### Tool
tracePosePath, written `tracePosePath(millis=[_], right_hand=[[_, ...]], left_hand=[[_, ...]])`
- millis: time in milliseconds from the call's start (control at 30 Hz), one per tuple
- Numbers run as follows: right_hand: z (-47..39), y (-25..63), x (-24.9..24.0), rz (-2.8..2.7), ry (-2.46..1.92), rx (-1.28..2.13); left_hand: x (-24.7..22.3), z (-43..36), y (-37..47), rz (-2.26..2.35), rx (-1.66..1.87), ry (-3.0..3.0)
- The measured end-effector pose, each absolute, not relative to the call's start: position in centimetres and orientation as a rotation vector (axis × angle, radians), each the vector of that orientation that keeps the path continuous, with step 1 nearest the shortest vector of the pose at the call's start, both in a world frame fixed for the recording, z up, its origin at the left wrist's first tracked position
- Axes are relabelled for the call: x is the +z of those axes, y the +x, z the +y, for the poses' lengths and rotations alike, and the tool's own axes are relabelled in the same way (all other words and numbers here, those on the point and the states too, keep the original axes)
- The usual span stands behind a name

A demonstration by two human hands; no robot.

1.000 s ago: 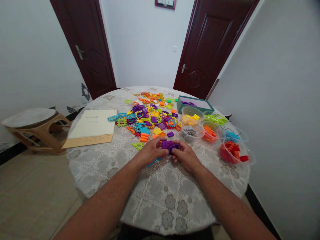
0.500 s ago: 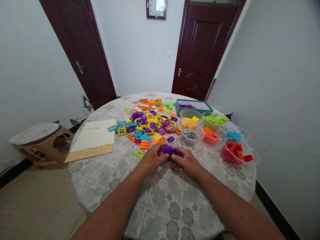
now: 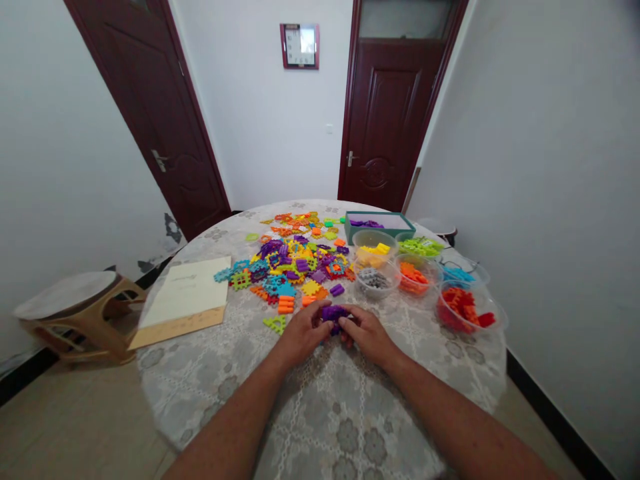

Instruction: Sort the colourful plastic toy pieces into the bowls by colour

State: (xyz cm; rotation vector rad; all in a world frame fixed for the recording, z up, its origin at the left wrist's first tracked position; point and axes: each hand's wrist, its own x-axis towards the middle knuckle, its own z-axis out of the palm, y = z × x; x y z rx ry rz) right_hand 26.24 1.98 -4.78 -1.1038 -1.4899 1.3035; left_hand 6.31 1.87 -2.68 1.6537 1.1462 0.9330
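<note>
Purple plastic building pieces (image 3: 334,313) are gripped between both hands, just above the tablecloth. My left hand (image 3: 306,330) pinches them from the left, thumb in front. From the other side, my right hand (image 3: 367,332) closes its thumb and fingers on them. My fingers cover part of the pieces, so I cannot tell how they are joined. Just beyond the hands lies a pile of colourful interlocking pieces (image 3: 295,263). A purple piece (image 3: 337,290) and a ridged orange piece (image 3: 286,305) rest near my fingers, with a green triangular piece (image 3: 275,324) to the left.
Clear bowls on the right hold sorted pieces: yellow (image 3: 375,252), grey (image 3: 374,280), orange (image 3: 413,275), blue (image 3: 457,275), red (image 3: 465,310) and green (image 3: 420,247). Behind them stands a green box (image 3: 380,228) with purple pieces. A paper folder (image 3: 187,293) lies left; a stool (image 3: 80,313) stands beyond.
My hands have drawn slightly closer together around the purple pieces, which sit more compactly between the fingers. The camera view has tilted up a little.
</note>
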Motion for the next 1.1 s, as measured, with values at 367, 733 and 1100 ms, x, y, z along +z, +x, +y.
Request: tracePosePath(millis=[367,733,1100], right_hand=[[2.05,26.14,-4.45,-1.465,-1.048,1.278],[2.16,26.44,-4.54,-1.484,-1.034,1.316],[2.01,26.85,-4.34,-1.527,-1.009,1.404]], left_hand=[[-2.36,1.3,6.92,1.178,0.997,1.706],[-2.16,1.15,6.54,1.274,1.051,1.958],[-1.95,1.14,6.17,1.308,0.965,2.167]])
